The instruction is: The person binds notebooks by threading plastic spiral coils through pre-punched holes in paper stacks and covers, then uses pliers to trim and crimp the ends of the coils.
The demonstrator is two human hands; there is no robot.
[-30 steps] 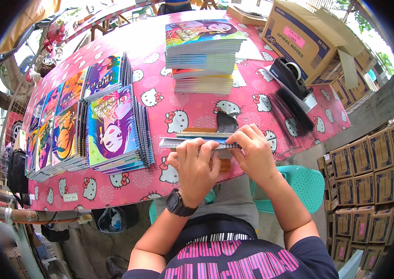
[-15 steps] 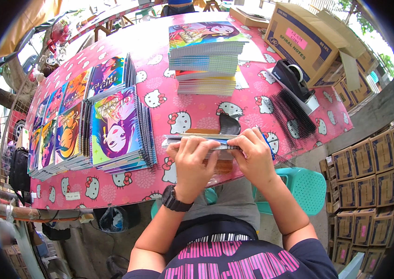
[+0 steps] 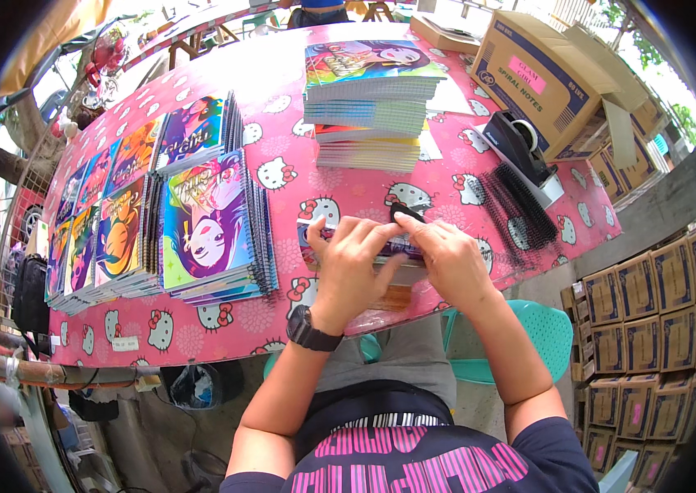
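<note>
Both my hands are at the near edge of the table on a notebook (image 3: 401,246) with a colourful cover, mostly hidden beneath my fingers. My left hand (image 3: 352,259), below a black wristwatch, grips its left part with the thumb toward me. My right hand (image 3: 450,259) closes on its right part, fingers bent toward the far edge. Against those right fingertips stands a dark curved piece (image 3: 404,213), partly covered; whether I touch it is unclear. A brown wooden block (image 3: 395,297) shows under the notebook on my side.
Stacks of spiral notebooks (image 3: 208,226) stand at the left. A tall pile of unbound notebooks (image 3: 372,103) is at the back. On the right lie black spiral coils (image 3: 520,209), a black tape dispenser (image 3: 520,144) and a cardboard box (image 3: 537,82). A green stool (image 3: 541,341) is below.
The notebook, earlier held edge-up, has tipped so its colourful cover shows. My right hand has shifted slightly farther away, its fingers reaching the dark curved piece.
</note>
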